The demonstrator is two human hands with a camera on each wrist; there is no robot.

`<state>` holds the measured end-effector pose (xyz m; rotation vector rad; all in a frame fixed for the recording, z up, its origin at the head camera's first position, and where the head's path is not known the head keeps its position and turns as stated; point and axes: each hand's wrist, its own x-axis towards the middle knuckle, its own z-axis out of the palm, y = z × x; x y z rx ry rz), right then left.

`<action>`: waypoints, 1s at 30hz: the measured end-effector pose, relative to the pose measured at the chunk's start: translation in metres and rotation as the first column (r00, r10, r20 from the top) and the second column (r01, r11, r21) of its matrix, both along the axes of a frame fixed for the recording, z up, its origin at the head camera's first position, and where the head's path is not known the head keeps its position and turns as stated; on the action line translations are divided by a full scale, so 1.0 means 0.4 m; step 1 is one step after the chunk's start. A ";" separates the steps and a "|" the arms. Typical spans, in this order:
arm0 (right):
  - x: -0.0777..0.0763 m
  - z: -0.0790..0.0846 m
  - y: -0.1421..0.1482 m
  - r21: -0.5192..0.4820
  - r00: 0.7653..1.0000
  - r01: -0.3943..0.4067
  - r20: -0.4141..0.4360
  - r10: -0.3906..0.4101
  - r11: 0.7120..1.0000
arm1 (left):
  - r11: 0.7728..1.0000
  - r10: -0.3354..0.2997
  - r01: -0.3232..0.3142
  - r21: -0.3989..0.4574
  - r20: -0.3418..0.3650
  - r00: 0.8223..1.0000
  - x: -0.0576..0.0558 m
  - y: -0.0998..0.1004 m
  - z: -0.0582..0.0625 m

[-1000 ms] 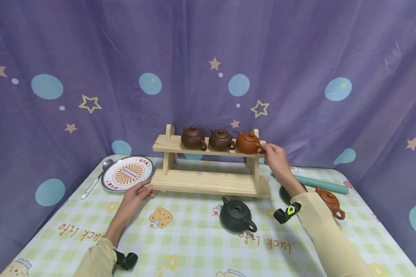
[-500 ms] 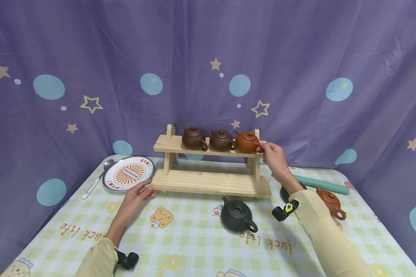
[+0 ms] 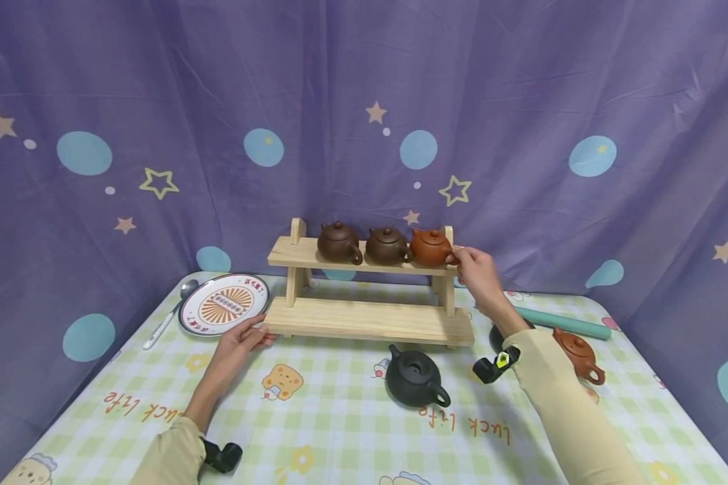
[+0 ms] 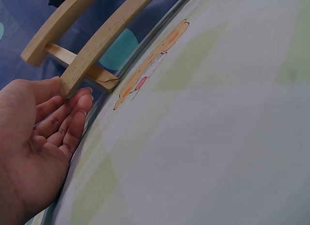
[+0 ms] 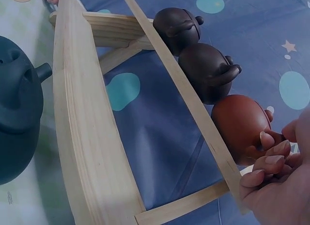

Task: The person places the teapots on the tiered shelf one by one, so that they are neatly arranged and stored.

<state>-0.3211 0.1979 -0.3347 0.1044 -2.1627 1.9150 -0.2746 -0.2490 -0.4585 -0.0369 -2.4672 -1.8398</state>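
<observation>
A reddish-brown teapot (image 3: 431, 248) sits at the right end of the upper board of a two-tier wooden shelf (image 3: 370, 318). My right hand (image 3: 480, 277) pinches its handle, as the right wrist view also shows with the teapot (image 5: 240, 125) beside the fingers. Two dark brown teapots, one on the left (image 3: 338, 242) and one in the middle (image 3: 386, 246), stand in a row with it. With thumb and fingers, my left hand (image 3: 238, 345) grips the left end of the lower board (image 4: 92, 55).
A black lidless teapot (image 3: 415, 378) stands in front of the shelf. On the right lie another reddish-brown teapot (image 3: 577, 351), a teal roll (image 3: 566, 322) and a dark round thing partly behind my wrist. At left are a patterned plate (image 3: 203, 323) and a spoon (image 3: 160, 330).
The reddish-brown teapot has slid slightly left along the upper board, closer to the middle teapot, with my right hand on its handle. My left hand has stayed in place.
</observation>
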 end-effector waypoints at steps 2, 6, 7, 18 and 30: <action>-0.001 0.000 0.000 0.001 1.000 0.002 0.001 -0.002 1.000 | 1.000 -0.001 0.001 0.001 -0.002 1.000 0.000 0.000 -0.001; -0.005 -0.003 0.001 0.019 1.000 0.013 -0.001 -0.013 1.000 | 1.000 -0.002 0.002 0.004 -0.002 1.000 -0.001 0.000 -0.002; -0.006 -0.004 0.001 0.024 1.000 0.019 -0.003 -0.019 1.000 | 1.000 -0.003 0.003 0.004 -0.002 1.000 -0.001 0.000 -0.002; -0.006 -0.005 0.002 0.086 0.999 0.034 -0.020 -0.033 0.996 | 1.000 -0.015 0.015 0.024 -0.025 1.000 -0.003 -0.002 -0.005; -0.002 -0.002 0.002 0.153 0.998 0.064 -0.012 -0.063 0.986 | 1.000 -0.012 0.012 0.013 -0.011 1.000 0.001 -0.001 0.002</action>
